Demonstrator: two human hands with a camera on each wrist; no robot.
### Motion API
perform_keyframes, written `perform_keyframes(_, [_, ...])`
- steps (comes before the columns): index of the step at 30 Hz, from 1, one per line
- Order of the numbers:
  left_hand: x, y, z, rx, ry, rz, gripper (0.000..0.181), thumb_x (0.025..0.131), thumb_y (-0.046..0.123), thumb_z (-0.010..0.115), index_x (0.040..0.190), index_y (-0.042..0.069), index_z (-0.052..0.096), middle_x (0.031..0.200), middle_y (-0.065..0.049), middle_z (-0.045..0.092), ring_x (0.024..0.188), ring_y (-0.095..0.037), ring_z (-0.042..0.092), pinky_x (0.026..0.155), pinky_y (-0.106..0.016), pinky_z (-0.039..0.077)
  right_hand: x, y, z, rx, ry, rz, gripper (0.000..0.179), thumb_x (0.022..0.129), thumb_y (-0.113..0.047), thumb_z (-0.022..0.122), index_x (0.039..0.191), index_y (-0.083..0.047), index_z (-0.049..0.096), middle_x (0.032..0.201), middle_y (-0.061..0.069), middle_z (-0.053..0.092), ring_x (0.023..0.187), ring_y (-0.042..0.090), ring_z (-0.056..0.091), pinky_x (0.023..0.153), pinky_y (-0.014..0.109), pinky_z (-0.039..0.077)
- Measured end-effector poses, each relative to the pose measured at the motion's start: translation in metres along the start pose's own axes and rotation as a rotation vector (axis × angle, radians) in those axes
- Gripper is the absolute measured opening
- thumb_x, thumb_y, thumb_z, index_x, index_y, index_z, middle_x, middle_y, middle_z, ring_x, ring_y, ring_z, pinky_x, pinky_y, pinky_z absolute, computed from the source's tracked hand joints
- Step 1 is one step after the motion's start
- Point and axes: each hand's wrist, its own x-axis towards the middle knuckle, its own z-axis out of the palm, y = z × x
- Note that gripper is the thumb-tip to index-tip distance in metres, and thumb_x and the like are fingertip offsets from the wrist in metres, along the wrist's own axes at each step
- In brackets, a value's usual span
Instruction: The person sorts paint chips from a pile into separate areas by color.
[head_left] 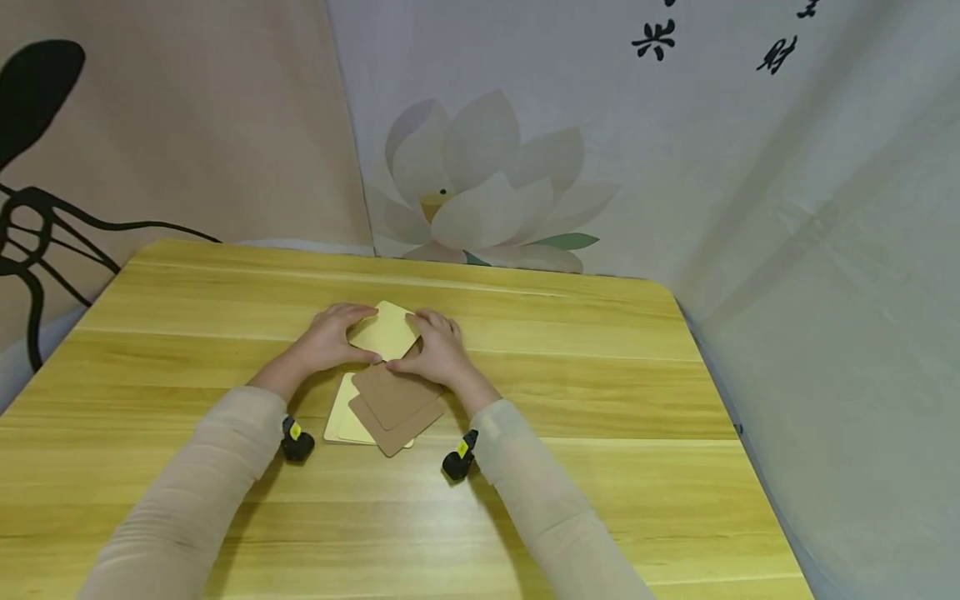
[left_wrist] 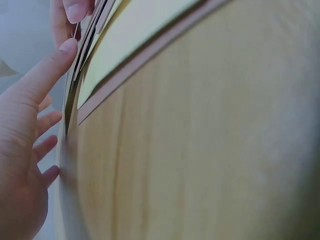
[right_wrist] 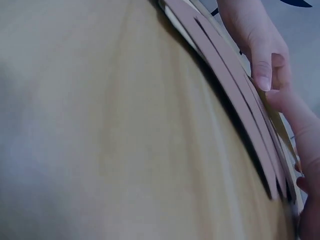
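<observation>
With left hand (head_left: 330, 337) and right hand (head_left: 437, 350), pinching the sides of a flat pale-yellow rounded-square card (head_left: 385, 332), at the far edge of overlapping brown square cards (head_left: 393, 396) and other pale-yellow cards (head_left: 342, 412) on the yellow wood-grain tabletop (head_left: 600, 475). On white cloth (head_left: 690, 167) behind, seeing black brush-style characters (head_left: 654, 40); cannot read them for certain. Likewise unable to make out any lettering on yellow labels (head_left: 295, 430) on black wrist cameras (head_left: 300, 451).

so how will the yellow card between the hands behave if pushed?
The yellow card is probably light: it looks thin. Likely fairly stiff, since no sag shows between the left hand and right hand. It may slide rather than tip, being flat and wide.
</observation>
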Motion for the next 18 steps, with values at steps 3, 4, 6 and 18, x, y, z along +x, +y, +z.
perform_keyframes(3, [-0.0001, -0.0007, 0.0007, -0.009, -0.011, -0.005, 0.096, 0.068, 0.053, 0.081, 0.141, 0.003, 0.045, 0.144, -0.020, 0.040, 0.133, -0.043, 0.028, 0.105, -0.064, 0.013, -0.0011, 0.0004, -0.0015, 0.024, -0.006, -0.011, 0.091, 0.074, -0.056, 0.075, 0.146, -0.013, 0.041, 0.151, 0.007, 0.031, 0.136, 0.028, 0.027, 0.113, 0.043, 0.010])
perform_keyframes(4, [0.0000, -0.0009, 0.0010, -0.010, -0.014, -0.005, 0.097, 0.068, 0.055, 0.081, 0.142, 0.004, 0.045, 0.145, -0.020, 0.040, 0.134, -0.043, 0.027, 0.105, -0.064, 0.013, -0.0014, 0.0009, -0.0015, 0.031, -0.007, -0.015, 0.091, 0.074, -0.056, 0.075, 0.146, -0.013, 0.041, 0.151, 0.007, 0.031, 0.137, 0.028, 0.027, 0.113, 0.043, 0.010])
perform_keyframes(6, [-0.0003, -0.0012, 0.0015, -0.011, -0.022, -0.003, 0.098, 0.067, 0.057, 0.080, 0.142, 0.005, 0.044, 0.145, -0.020, 0.039, 0.134, -0.042, 0.027, 0.105, -0.064, 0.012, -0.0020, 0.0020, -0.0015, 0.041, -0.007, -0.021, 0.091, 0.073, -0.056, 0.076, 0.146, -0.013, 0.041, 0.151, 0.006, 0.031, 0.137, 0.028, 0.027, 0.113, 0.043, 0.010])
perform_keyframes(18, [-0.0030, 0.0018, 0.0016, -0.008, -0.042, 0.002, 0.099, 0.067, 0.057, 0.080, 0.144, 0.006, 0.042, 0.147, -0.020, 0.036, 0.136, -0.043, 0.023, 0.104, -0.066, 0.011, -0.0048, 0.0094, -0.0039, 0.099, -0.019, -0.051, 0.091, 0.074, -0.054, 0.076, 0.147, -0.015, 0.040, 0.151, 0.004, 0.029, 0.137, 0.030, 0.025, 0.111, 0.047, 0.017])
